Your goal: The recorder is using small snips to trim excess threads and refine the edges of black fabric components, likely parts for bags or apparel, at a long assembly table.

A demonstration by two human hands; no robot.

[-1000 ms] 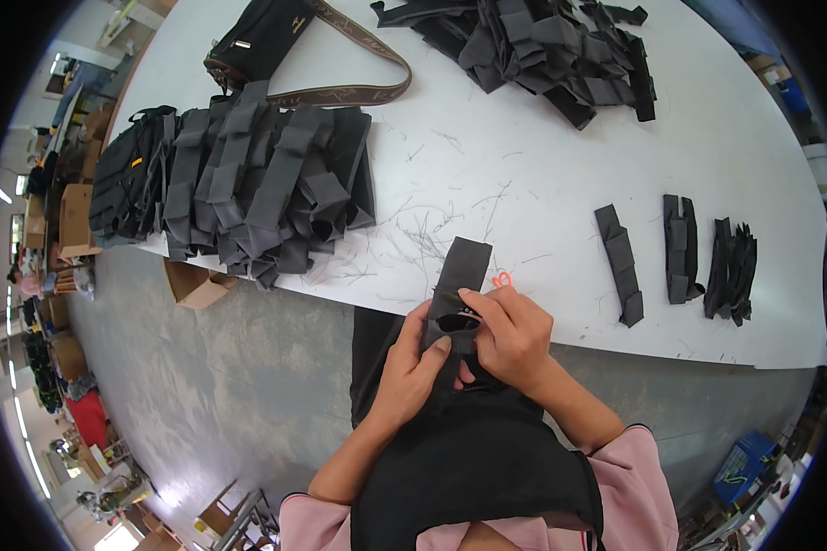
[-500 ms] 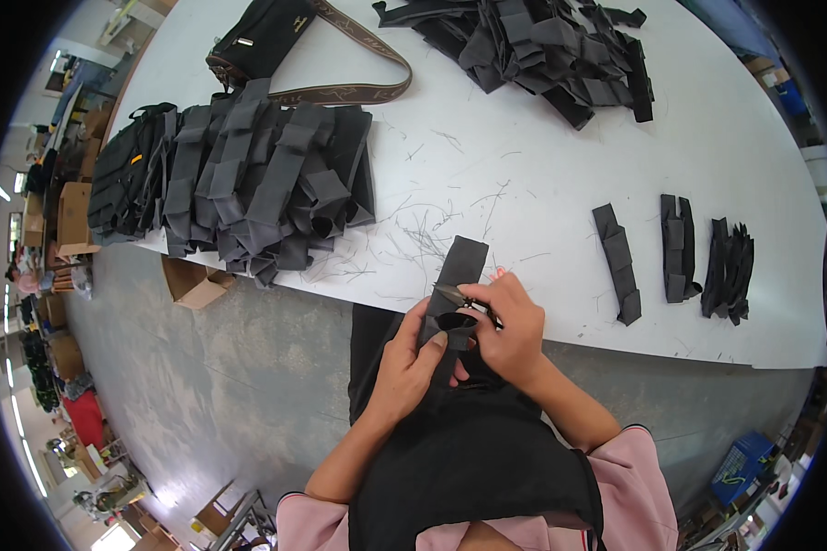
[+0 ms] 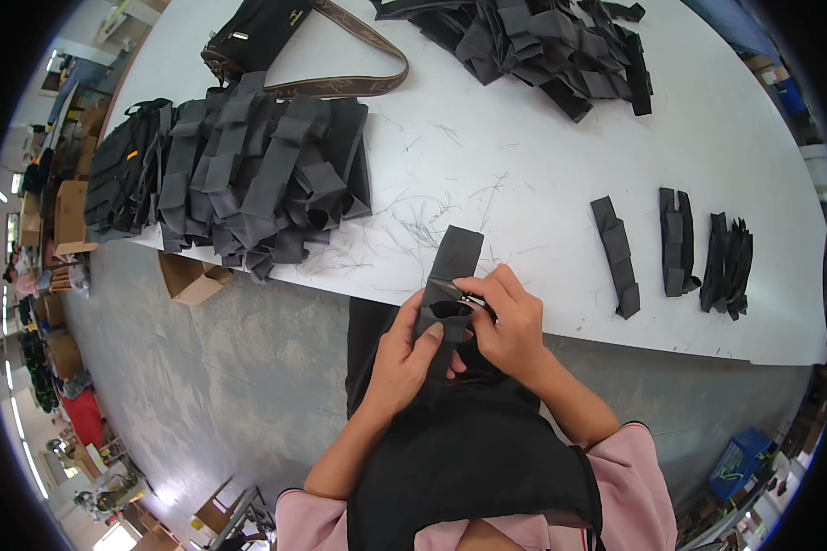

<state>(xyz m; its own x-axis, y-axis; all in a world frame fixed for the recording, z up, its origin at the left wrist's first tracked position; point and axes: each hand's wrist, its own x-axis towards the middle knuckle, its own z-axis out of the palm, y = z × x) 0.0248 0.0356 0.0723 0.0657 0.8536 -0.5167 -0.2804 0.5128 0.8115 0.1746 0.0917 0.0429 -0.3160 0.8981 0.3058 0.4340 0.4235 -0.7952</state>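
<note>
This is a sewing or garment workshop. The long white surface [image 3: 524, 165] carries stacks of identical black fabric pieces [image 3: 248, 174] at 10 o'clock and another heap [image 3: 542, 46] at 12 o'clock, with loose thread trimmings [image 3: 413, 220] between them. Cardboard boxes [image 3: 69, 216] stand on the concrete floor [image 3: 202, 386] at 9 o'clock.

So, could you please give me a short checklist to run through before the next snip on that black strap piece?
1. Left hand grips the black strap piece from below: ok.
2. Right hand holds the small snips against the piece: ok.
3. Left fingers out of the blades' path: cannot tell.
4. Piece's upper end rests on the white table: ok.
5. Three finished pieces lie apart, to the right: ok.
</note>
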